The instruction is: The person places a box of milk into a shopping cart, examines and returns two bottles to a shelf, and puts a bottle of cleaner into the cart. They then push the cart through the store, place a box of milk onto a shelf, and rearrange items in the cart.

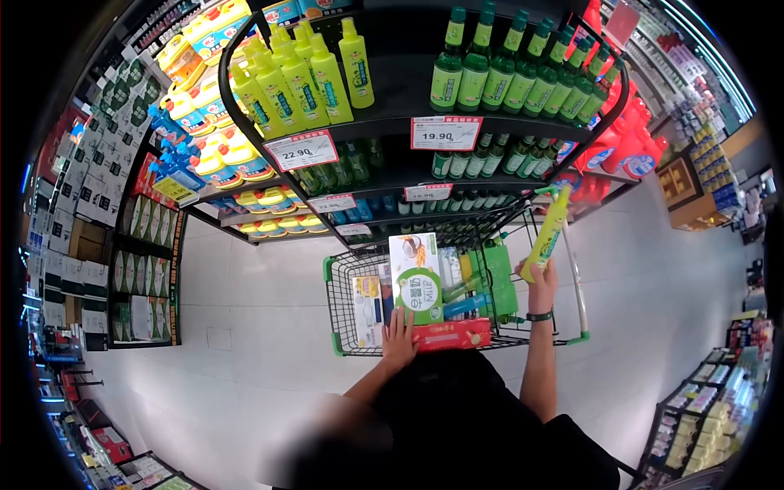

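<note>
The black shelf (371, 124), stocked with green bottles (513, 65) and yellow bottles (300, 82), obstructs the far side of the cart (329, 271), a black wire-mesh basket with green corners. The right hand (541, 286) grasps 1 slim, smooth yellow-green bottle (549, 233), tilted, near the handle (579, 298). The left hand (398, 333), unclenched with fingers spread, rests on the flat, rectangular milk box (415, 269) in the cart, beside the red box (451, 334).
</note>
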Tool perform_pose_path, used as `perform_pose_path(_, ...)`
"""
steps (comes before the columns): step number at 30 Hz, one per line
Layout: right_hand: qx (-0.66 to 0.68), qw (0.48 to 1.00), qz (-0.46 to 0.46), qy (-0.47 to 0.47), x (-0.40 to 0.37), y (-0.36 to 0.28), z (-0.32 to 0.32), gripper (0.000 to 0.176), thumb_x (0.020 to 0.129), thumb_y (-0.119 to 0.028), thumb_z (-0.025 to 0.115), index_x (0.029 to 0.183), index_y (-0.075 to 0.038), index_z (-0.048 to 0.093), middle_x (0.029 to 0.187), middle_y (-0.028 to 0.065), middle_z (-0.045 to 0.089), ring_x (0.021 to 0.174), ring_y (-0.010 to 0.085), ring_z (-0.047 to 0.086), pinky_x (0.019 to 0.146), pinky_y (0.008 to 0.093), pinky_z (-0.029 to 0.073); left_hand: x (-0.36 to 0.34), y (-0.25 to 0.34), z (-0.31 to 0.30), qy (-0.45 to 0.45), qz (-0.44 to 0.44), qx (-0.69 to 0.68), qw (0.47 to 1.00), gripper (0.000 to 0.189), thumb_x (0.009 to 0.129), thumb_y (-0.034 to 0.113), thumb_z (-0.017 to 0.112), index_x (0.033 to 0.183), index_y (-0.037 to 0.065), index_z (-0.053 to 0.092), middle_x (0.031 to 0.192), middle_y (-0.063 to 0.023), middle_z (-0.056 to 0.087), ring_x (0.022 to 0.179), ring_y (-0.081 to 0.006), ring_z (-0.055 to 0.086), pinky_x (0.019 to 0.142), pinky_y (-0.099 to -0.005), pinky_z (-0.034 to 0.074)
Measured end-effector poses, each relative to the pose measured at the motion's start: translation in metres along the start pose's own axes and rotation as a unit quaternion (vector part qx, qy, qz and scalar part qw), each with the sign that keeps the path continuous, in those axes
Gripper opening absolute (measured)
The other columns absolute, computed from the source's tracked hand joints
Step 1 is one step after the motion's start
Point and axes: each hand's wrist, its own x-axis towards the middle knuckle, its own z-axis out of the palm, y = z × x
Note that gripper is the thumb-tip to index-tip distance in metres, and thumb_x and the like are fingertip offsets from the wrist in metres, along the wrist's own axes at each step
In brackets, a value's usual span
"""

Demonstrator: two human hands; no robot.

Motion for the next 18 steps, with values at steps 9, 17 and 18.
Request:
perform_pose_path(9, 0.117, 0.983, -0.025, -0.143, 0.01, -0.08, 0.143, 0.029, 0.105, -0.018, 0.054, 0.127, -0.006, 0.04, 0.095, 0.011, 0.063, 0.067, 0.0192, 0.066, 0.058, 0.0312, 0.056, 0.007, -0.003, 0.006, -0.054, 0.0, -0.038, 0.998, 0.094, 0.095, 0.049, 0.056, 0.163, 0.014, 0.001, 0.169, -0.0146, -0.012, 0.156, -0.0346, -0.01, 0.116, -0.0656, 0.02)
perform_pose_path(17, 0.172, 0.936, 0.081, -0.297, -0.045, -0.075, 0.226, 0.029, 0.108, -0.024, 0.042, 0.132, -0.007, 0.042, 0.101, 0.015, 0.063, 0.076, 0.0223, 0.067, 0.066, 0.0363, 0.059, 0.006, -0.013, 0.018, -0.019, 0.021, -0.04, 0.999, 0.095, 0.094, 0.049, 0.057, 0.163, 0.014, 0.003, 0.169, -0.0141, -0.012, 0.156, -0.035, -0.009, 0.114, -0.0687, 0.021)
perform_pose_path(18, 0.194, 0.928, 0.111, -0.299, -0.053, -0.074, 0.229, 0.03, 0.109, -0.025, 0.042, 0.133, -0.008, 0.041, 0.1, 0.0147, 0.063, 0.074, 0.0216, 0.067, 0.066, 0.0355, 0.058, 0.006, -0.013, 0.016, -0.016, 0.026, -0.049, 0.998, 0.095, 0.094, 0.048, 0.059, 0.163, 0.014, 0.004, 0.169, -0.0137, -0.013, 0.156, -0.0349, -0.009, 0.113, -0.0699, 0.021)
